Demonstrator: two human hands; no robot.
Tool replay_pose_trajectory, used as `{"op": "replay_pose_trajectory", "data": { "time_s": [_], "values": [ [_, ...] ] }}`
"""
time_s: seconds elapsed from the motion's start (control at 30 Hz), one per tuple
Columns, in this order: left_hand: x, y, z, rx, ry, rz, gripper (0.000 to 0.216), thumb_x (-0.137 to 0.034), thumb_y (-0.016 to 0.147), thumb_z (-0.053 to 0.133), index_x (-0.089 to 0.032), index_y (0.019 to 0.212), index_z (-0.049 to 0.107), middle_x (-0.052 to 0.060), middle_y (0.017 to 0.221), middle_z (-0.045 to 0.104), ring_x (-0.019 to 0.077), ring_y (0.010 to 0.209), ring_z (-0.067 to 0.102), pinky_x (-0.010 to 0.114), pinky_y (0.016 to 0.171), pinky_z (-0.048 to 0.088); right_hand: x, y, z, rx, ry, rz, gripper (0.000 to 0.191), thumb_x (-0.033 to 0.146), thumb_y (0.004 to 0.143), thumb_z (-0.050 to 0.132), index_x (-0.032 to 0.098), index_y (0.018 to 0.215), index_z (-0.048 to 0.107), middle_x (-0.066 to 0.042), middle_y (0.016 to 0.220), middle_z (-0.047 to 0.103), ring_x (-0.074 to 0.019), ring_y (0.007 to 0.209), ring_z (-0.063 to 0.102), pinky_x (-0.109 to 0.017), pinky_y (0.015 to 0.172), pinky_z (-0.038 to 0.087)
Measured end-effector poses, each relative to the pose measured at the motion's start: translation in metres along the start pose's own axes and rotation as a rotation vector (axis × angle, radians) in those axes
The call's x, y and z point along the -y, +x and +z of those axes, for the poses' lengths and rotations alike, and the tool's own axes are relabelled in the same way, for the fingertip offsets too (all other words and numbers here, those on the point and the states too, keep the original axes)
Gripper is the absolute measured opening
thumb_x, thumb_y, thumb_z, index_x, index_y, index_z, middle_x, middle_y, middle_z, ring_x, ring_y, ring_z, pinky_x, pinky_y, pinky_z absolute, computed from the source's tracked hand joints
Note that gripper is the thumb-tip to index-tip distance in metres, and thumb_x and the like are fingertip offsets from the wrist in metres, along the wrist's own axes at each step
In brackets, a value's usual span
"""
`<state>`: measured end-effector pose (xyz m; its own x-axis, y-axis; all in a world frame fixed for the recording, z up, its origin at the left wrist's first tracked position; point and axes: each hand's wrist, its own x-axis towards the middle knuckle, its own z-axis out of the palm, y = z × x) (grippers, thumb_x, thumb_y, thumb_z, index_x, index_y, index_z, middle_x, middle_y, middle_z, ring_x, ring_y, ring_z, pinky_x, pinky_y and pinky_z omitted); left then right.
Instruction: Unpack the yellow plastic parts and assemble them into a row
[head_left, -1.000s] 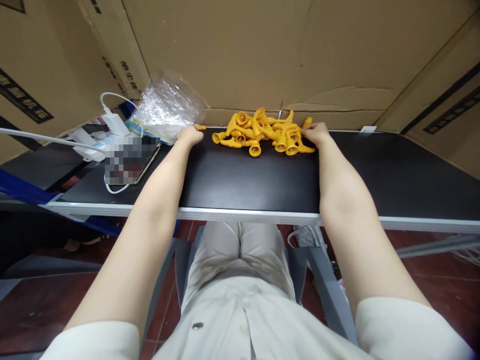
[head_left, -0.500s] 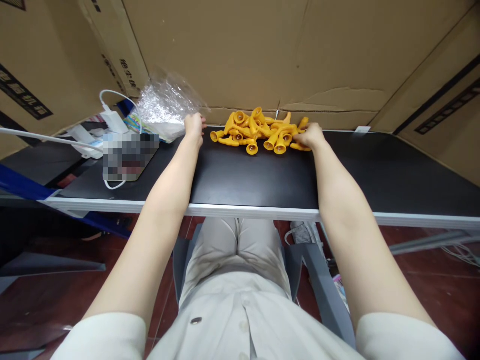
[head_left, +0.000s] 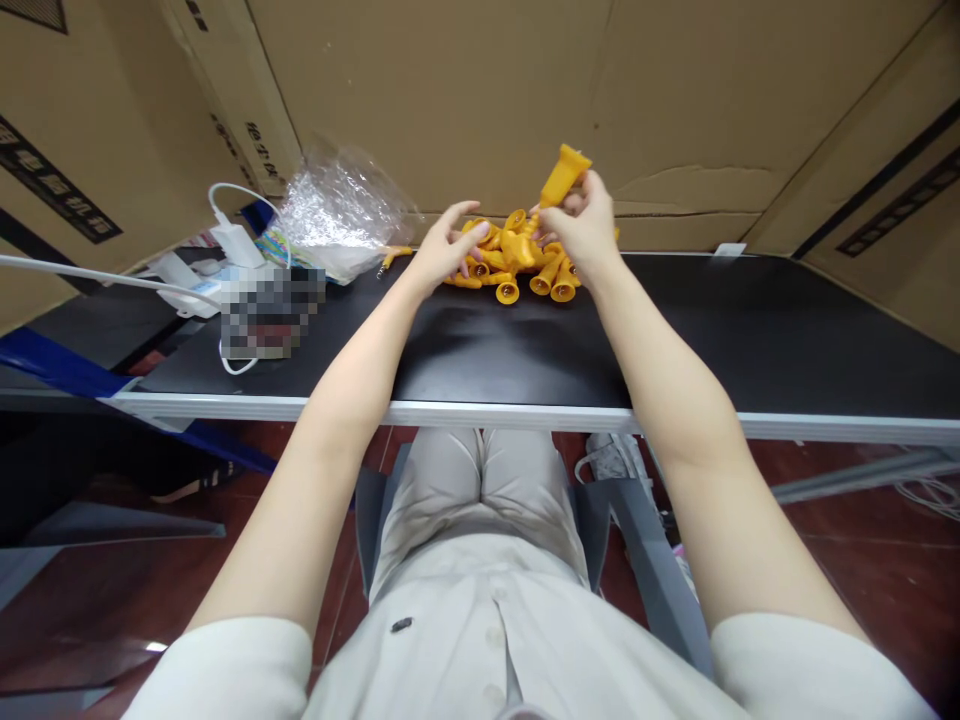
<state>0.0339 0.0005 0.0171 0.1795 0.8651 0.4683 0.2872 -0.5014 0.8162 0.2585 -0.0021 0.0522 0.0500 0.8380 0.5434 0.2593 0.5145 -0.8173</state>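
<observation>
My right hand (head_left: 589, 228) pinches a yellow plastic piece (head_left: 562, 178) with a flared, bell-like end, raised above the pile with that end up. Its narrow lower part is partly hidden by my fingers. My left hand (head_left: 444, 250) has its fingers apart at the left side of the heap of similar yellow pieces (head_left: 517, 250); nothing shows in its grasp. Several flared ends in the heap face me. Left of my left hand, one separate small yellow piece (head_left: 396, 256) with a metallic tip lies on the black tabletop (head_left: 510, 355).
A crumpled clear plastic bag (head_left: 341, 215) lies at the back left. Beside it are a white charger (head_left: 236, 243) with cables and a pixelated object (head_left: 270, 315). Cardboard panels (head_left: 465, 90) enclose the back and sides. A pale metal strip (head_left: 510, 413) edges the table.
My right hand has lifted a yellow piece from the heap and moved left. My left hand has moved right to the heap, its fingers spread; a yellow piece now shows where it was.
</observation>
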Motion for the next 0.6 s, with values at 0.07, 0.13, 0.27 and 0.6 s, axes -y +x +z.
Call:
{"op": "replay_pose_trajectory", "data": {
  "time_s": [0.07, 0.13, 0.27, 0.6],
  "values": [
    [-0.007, -0.009, 0.007, 0.124, 0.057, -0.003, 0.057, -0.059, 0.093, 0.071, -0.029, 0.141, 0.060, 0.002, 0.078, 0.066, 0.0257, 0.083, 0.077, 0.045, 0.084, 0.061, 0.006, -0.014, 0.018, 0.075, 0.039, 0.004, 0.054, 0.046, 0.076, 0.086, 0.027, 0.113, 0.052, -0.001, 0.101, 0.075, -0.0221, 0.083, 0.075, -0.042, 0.078, 0.064],
    [-0.012, -0.016, 0.010, 0.179, 0.132, 0.013, 0.043, -0.048, 0.094, 0.073, -0.026, 0.132, 0.067, 0.002, 0.076, 0.067, 0.0227, 0.076, 0.075, 0.042, 0.080, 0.062, 0.010, -0.024, 0.027, 0.161, 0.054, -0.033, 0.055, 0.052, 0.071, 0.090, 0.026, 0.107, 0.057, -0.005, 0.106, 0.075, -0.0253, 0.095, 0.076, -0.043, 0.085, 0.065],
    [-0.015, -0.017, 0.007, 0.045, 0.339, 0.077, 0.028, -0.028, 0.090, 0.070, -0.021, 0.117, 0.073, 0.003, 0.089, 0.072, 0.0217, 0.088, 0.073, 0.038, 0.090, 0.060, 0.013, -0.031, 0.024, 0.231, 0.020, -0.079, 0.052, 0.062, 0.073, 0.088, 0.025, 0.097, 0.062, -0.006, 0.106, 0.075, -0.0276, 0.104, 0.074, -0.046, 0.094, 0.064],
    [-0.020, -0.021, -0.004, -0.042, 0.772, 0.115, 0.043, -0.025, 0.085, 0.065, -0.024, 0.127, 0.072, 0.008, 0.123, 0.075, 0.0302, 0.118, 0.067, 0.042, 0.109, 0.049, 0.008, -0.023, -0.005, 0.457, -0.774, -0.213, 0.035, 0.053, 0.093, 0.071, 0.021, 0.107, 0.073, -0.011, 0.107, 0.073, -0.0345, 0.109, 0.068, -0.053, 0.101, 0.052]
  ]
}}
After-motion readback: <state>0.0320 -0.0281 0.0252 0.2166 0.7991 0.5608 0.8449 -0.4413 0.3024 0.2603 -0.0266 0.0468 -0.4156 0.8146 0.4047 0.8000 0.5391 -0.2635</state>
